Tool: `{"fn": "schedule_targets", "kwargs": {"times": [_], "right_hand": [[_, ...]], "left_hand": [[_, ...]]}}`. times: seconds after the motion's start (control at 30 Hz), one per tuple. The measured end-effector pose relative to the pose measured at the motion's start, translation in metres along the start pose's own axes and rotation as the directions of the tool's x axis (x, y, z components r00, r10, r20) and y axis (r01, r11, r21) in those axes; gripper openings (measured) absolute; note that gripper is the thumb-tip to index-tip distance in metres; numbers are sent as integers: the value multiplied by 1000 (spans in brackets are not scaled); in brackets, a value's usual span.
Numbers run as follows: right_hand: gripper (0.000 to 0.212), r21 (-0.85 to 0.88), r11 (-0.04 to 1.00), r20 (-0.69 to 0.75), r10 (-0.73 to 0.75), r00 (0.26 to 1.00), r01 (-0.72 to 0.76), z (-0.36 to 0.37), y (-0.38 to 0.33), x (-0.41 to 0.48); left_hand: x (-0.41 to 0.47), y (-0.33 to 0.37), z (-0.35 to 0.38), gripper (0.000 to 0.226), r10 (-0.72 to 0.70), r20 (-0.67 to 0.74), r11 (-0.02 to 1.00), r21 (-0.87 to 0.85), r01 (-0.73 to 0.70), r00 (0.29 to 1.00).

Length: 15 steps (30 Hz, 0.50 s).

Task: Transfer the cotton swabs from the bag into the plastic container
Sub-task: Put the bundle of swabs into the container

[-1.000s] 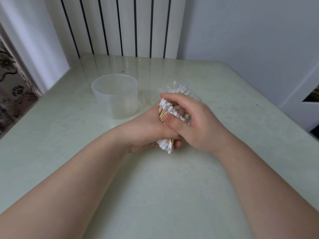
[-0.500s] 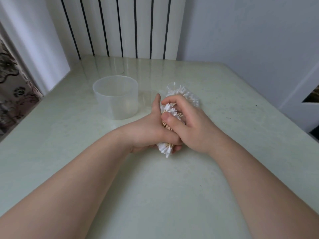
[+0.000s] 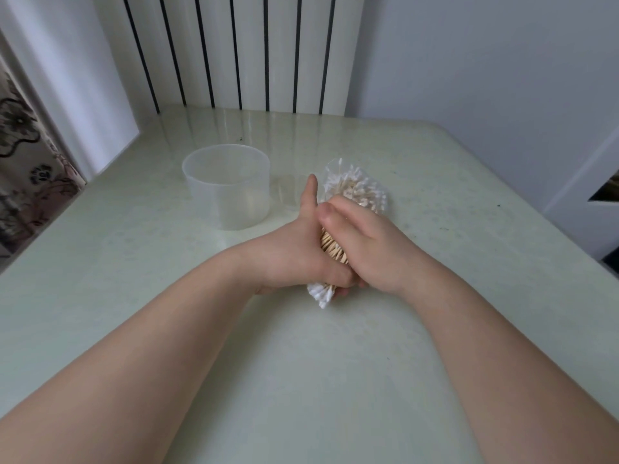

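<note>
A bundle of cotton swabs (image 3: pixel 330 252) with wooden sticks and white tips is clasped between both hands at the table's middle. My left hand (image 3: pixel 291 256) grips it from the left, thumb pointing up. My right hand (image 3: pixel 368 249) curls over it from the right. White tips stick out below the hands. Just behind lies the clear bag (image 3: pixel 360 189) with more swabs inside. The round translucent plastic container (image 3: pixel 227 185) stands upright to the left of the hands, and looks empty.
The pale green table (image 3: pixel 301 380) spreads around my forearms. A white ribbed radiator (image 3: pixel 241 51) stands against the back wall. A patterned curtain (image 3: pixel 26 169) hangs at the left edge. A small clear lid-like thing (image 3: pixel 291 192) lies between container and bag.
My right hand has slid down over the bundle, covering the upper swab tips. My left thumb has straightened upward. The bag behind shows more.
</note>
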State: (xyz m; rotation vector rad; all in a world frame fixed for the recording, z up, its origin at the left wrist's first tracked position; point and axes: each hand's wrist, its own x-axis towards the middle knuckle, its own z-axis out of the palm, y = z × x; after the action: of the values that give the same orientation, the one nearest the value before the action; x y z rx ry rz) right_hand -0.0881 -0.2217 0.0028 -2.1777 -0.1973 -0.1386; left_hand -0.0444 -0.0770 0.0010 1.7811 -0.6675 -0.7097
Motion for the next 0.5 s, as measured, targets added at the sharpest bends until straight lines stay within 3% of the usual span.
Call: {"fn": "schedule_targets", "kwargs": {"times": [0.13, 0.23, 0.27, 0.33, 0.4, 0.5], "right_hand": [[29, -79, 996, -113, -51, 992, 42, 3, 2, 5], [29, -53, 997, -175, -67, 982, 58, 4, 7, 10], [29, 1, 999, -213, -50, 976, 51, 4, 8, 11], [30, 111, 994, -324, 20, 946, 17, 5, 10, 12], [29, 91, 996, -497, 63, 865, -20, 5, 12, 14], [28, 88, 994, -633, 100, 767, -57, 12, 10, 18]], "left_hand": [[2, -5, -3, 147, 6, -17, 1000, -10, -6, 1000], [-1, -3, -10, 145, 5, 38, 980, -201, 3, 999], [-2, -2, -12, 133, 3, 50, 947, -321, 13, 999], [-4, 2, -10, 84, 10, 31, 884, -467, 5, 999], [-3, 6, -6, 58, -15, -78, 903, -429, -20, 997], [5, 10, 4, 61, 9, -373, 887, -425, -179, 928]]}}
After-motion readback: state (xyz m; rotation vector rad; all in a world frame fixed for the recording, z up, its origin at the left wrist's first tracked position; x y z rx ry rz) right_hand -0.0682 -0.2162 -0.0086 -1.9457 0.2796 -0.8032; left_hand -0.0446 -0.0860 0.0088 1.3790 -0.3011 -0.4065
